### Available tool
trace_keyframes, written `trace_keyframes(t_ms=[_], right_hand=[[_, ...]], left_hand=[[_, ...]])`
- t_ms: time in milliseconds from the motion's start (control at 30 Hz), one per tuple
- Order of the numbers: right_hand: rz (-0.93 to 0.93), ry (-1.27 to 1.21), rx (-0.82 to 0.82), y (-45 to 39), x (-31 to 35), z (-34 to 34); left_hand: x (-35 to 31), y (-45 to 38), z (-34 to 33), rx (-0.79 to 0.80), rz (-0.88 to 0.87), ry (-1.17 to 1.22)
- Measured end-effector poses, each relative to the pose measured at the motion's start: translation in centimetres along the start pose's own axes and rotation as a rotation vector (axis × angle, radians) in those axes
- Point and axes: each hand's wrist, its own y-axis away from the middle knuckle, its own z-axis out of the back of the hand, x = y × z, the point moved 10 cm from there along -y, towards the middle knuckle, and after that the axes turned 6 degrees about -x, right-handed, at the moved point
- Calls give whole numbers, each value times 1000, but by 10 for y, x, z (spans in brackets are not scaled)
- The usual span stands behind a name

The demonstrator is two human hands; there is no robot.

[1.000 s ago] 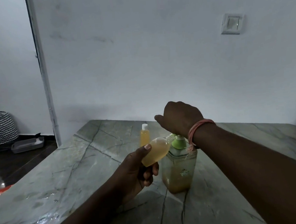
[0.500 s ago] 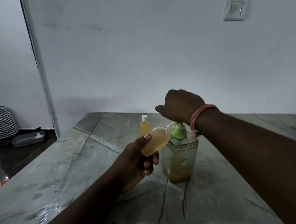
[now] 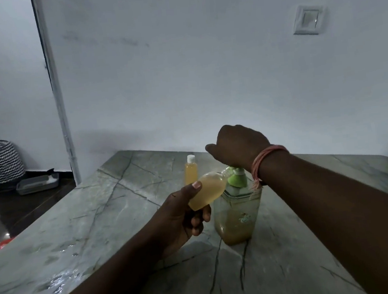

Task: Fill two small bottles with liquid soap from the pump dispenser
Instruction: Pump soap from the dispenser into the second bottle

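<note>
The marble table (image 3: 115,225) is showing grey-green with dark veins running across it. The pump dispenser (image 3: 238,213) is wearing a lime-green pump over a clear body, with amber-brown soap sitting in it. The tilted small bottle (image 3: 209,189) is glowing pale orange-yellow; the capped bottle (image 3: 191,170) is showing orange under a white cap. A pink-red thread band (image 3: 264,161) is circling the wrist. The basket (image 3: 0,162) is displaying black-and-white zigzags, and the wall (image 3: 204,63) is looking pale grey-white
</note>
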Motion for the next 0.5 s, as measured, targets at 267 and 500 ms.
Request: trace_keyframes(t_ms=[267, 500], right_hand=[[-78, -116, -16, 3, -14, -7], [35, 16, -62, 0, 3, 9]], left_hand=[[1, -4, 0, 4, 2, 14], [1, -1, 0, 0, 8, 14]])
